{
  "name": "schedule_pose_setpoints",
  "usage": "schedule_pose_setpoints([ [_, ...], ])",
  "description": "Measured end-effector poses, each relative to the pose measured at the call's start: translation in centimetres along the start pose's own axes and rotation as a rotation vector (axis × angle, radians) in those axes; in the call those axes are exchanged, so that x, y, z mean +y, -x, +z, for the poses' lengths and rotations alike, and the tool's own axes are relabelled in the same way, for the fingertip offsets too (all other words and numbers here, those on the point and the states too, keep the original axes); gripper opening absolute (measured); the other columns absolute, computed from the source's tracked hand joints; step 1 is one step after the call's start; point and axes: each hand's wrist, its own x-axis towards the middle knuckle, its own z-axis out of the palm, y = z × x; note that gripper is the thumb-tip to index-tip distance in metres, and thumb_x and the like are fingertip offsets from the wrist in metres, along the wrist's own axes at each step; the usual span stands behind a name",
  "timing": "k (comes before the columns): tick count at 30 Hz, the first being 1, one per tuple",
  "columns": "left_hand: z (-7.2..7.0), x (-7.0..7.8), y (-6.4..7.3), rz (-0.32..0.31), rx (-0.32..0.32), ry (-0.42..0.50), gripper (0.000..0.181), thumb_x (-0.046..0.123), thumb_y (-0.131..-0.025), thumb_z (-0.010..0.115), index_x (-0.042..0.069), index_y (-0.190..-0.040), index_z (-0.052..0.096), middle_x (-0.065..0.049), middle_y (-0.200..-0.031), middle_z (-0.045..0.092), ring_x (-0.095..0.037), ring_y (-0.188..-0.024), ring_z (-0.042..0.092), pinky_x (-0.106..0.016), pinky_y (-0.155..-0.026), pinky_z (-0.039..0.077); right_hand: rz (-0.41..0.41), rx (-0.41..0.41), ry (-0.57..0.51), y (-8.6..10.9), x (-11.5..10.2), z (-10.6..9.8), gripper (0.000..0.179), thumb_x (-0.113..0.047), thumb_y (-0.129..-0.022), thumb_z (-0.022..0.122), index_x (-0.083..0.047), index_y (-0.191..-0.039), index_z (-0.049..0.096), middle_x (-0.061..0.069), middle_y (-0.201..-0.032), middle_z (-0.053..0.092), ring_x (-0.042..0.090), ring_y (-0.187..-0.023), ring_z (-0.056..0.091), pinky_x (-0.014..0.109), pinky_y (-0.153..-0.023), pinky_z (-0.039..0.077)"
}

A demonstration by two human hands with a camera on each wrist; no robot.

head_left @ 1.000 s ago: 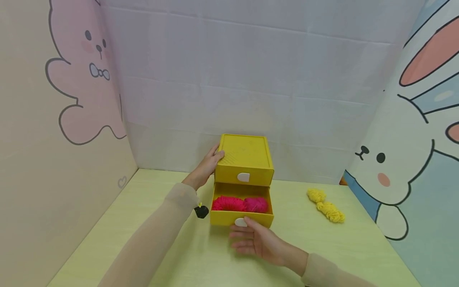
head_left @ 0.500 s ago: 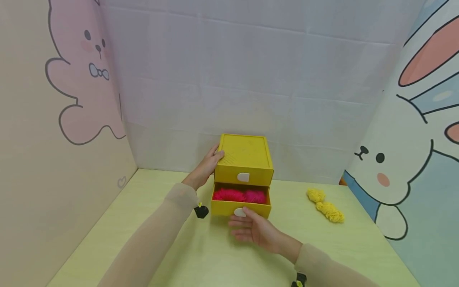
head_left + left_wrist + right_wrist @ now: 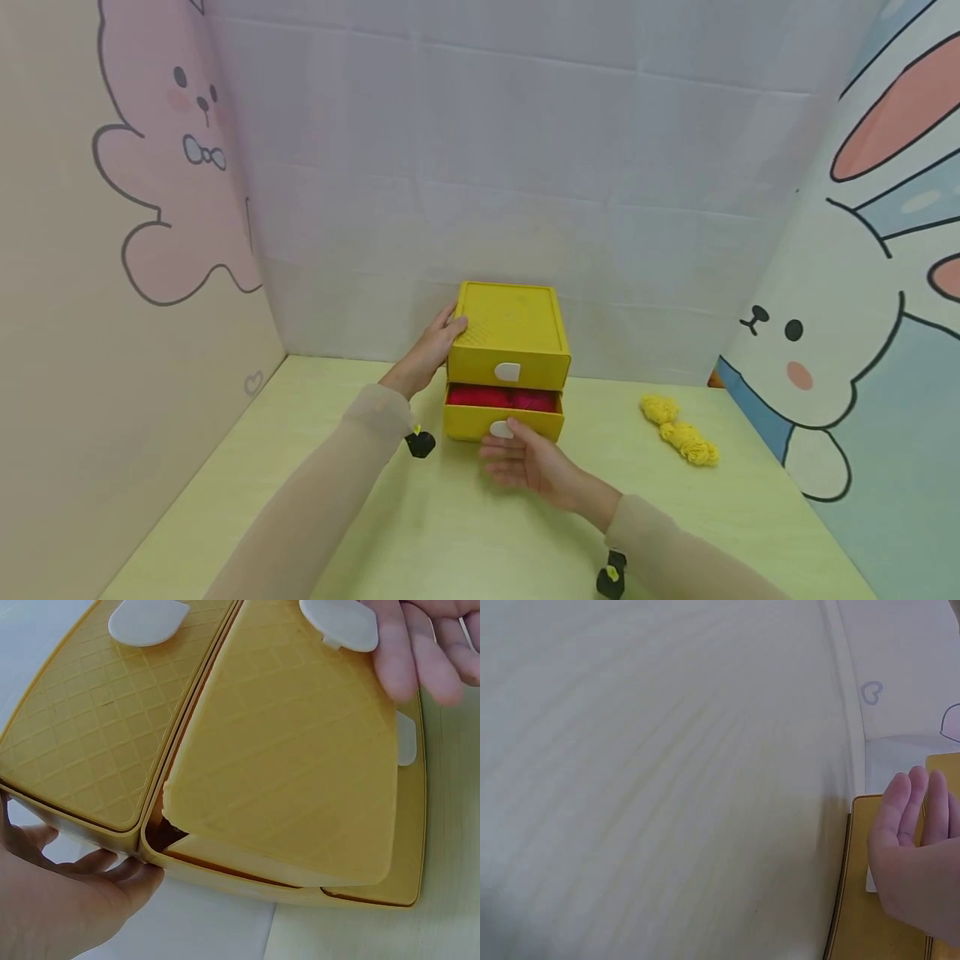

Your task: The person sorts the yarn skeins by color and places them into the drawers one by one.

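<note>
A yellow drawer cabinet (image 3: 513, 317) with white tabs stands against the back wall. Below its top drawer, another drawer (image 3: 461, 422) juts partway out, with red and magenta yarn (image 3: 480, 397) inside, half hidden by its front. My left hand (image 3: 429, 350) holds the cabinet's left side, thumb over the top edge; in the left wrist view its fingers (image 3: 139, 885) rest along the side wall. My right hand (image 3: 546, 473), fingers extended, is at that drawer's front, with the thumb at the white tab (image 3: 500, 429). The left wrist view shows a further drawer (image 3: 409, 825) under it, pushed in.
Two small bundles of yellow yarn (image 3: 686, 437) lie on the pale table (image 3: 420, 533), right of the cabinet. Behind is a white cloth wall (image 3: 525, 167); printed cartoon panels flank both sides. A black wrist device (image 3: 611, 577) hangs under my right sleeve.
The drawer has slid back toward the cabinet, covering more of the yarn. My right hand has moved forward with it. My left hand stays on the cabinet's side.
</note>
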Motion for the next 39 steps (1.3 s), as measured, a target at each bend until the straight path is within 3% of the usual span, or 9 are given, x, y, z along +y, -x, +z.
schedule_pose_setpoints([
  [22, 0.0, -0.2, 0.0, 0.011, 0.002, -0.003, 0.068, 0.044, -0.114, 0.044, 0.032, -0.173, 0.011, -0.007, -0.174, 0.026, -0.034, -0.152, 0.04, -0.057, -0.125, 0.03, -0.018, 0.034, 0.039, -2.1, -0.7, -1.3, 0.083, -0.065, -0.109, 0.04, 0.004, -0.154, 0.051, 0.017, -0.148, 0.063, 0.042, -0.136, 0.058, 0.043, -0.111, 0.051],
  [39, 0.0, -0.1, 0.2, 0.017, -0.007, -0.001, 0.068, 0.043, -0.115, 0.043, 0.032, -0.173, 0.011, -0.009, -0.172, 0.029, -0.034, -0.149, 0.043, -0.058, -0.124, 0.032, -0.028, 0.067, 0.054, -3.0, -1.2, -1.6, 0.081, -0.064, -0.109, 0.042, 0.003, -0.154, 0.051, 0.017, -0.151, 0.061, 0.031, -0.129, 0.064, 0.042, -0.109, 0.051],
])
